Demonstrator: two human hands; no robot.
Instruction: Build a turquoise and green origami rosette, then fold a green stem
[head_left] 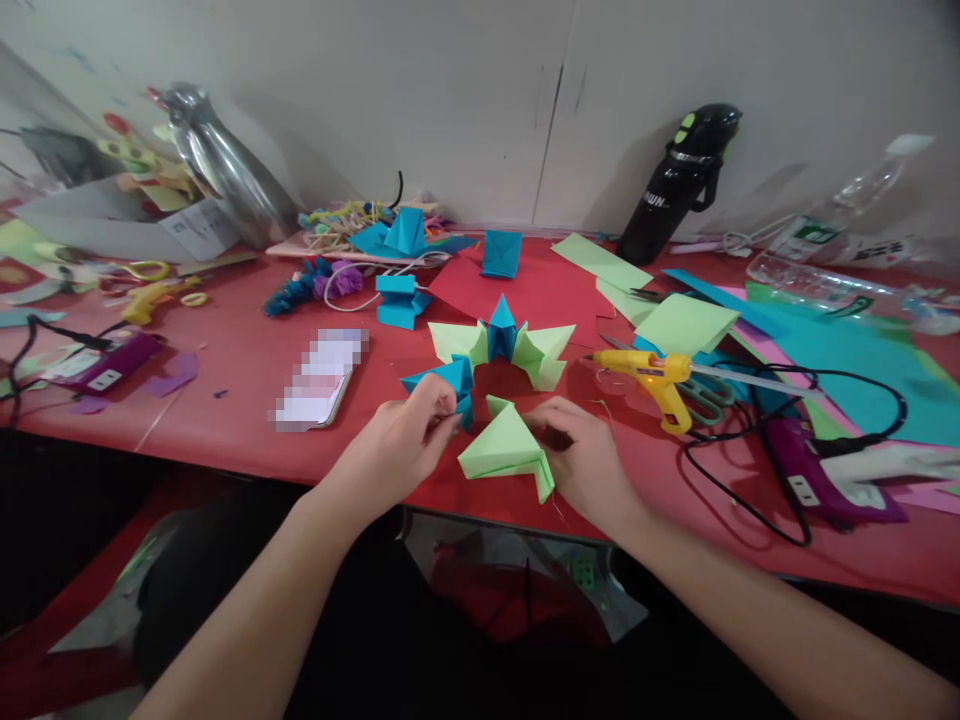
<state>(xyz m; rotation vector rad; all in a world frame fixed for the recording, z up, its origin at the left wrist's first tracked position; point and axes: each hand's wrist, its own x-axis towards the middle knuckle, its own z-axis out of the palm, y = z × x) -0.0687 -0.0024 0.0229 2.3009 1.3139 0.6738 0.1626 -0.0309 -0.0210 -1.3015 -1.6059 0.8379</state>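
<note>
On the red table (240, 350) lies a partial ring of folded paper units, alternating light green and blue (501, 345). My left hand (409, 440) pinches the blue folded unit (446, 385) at the ring's near left end. My right hand (581, 455) holds a light green folded unit (506, 455) right beside it, near the table's front edge. The green unit touches the blue one.
A yellow glue gun (652, 378) with a black cord lies right of the ring, over scissors (709, 395). Coloured paper sheets (840, 350) cover the right side. A phone (319, 380) lies to the left. A black bottle (679, 185) and more blue folded units (401, 300) stand behind.
</note>
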